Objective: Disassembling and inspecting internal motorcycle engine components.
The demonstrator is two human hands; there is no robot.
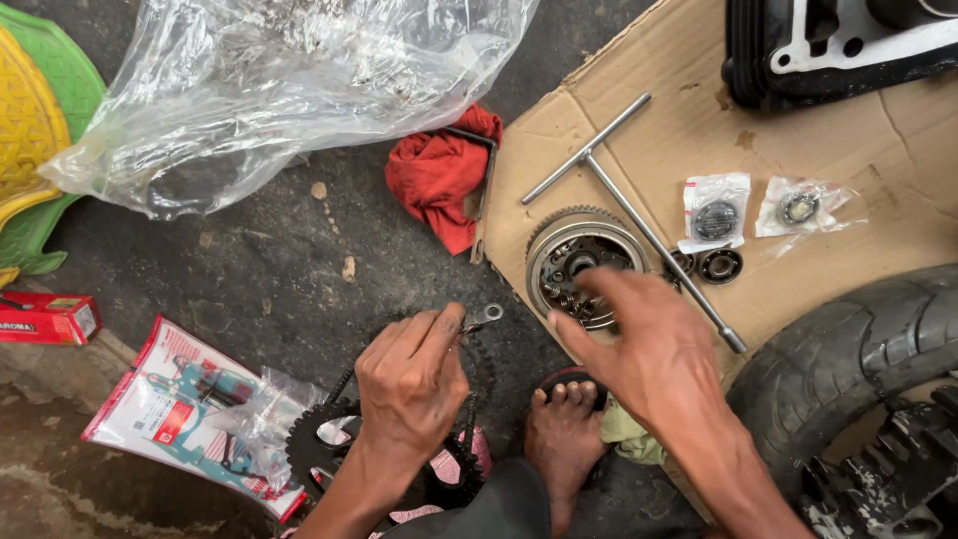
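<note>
**Bare hands at work on a clutch, on a stained workshop floor**

Dark, oil-marked concrete is serving as the bench. At far left a green and yellow plastic mat [40, 120] is lying beside a clear bag [269, 80], with a red box [48, 317] and a printed parts pack [170, 409] below. A sprocket [324, 454] is resting under the left hand [414, 379], which is pinching a small metal link [483, 316] between thumb and forefinger, the other fingers curled shut. A red rag [439, 175] is lying above, at the edge of the cardboard [878, 150]. On that sheet the clutch [579, 262] is sitting, toothed rim up, with a T-wrench [639, 215] crossing just beside it and bearings [720, 265] close by, two more in packets [716, 212]. The right hand [649, 349] is hovering over the clutch's near edge, fingers spread and holding nothing; the picture is blurred there, so contact cannot be told. A tyre [848, 359] is filling the right corner. Judging from this, a firm pinch on the link and a flat, steady palm on the clutch would serve best.
</note>
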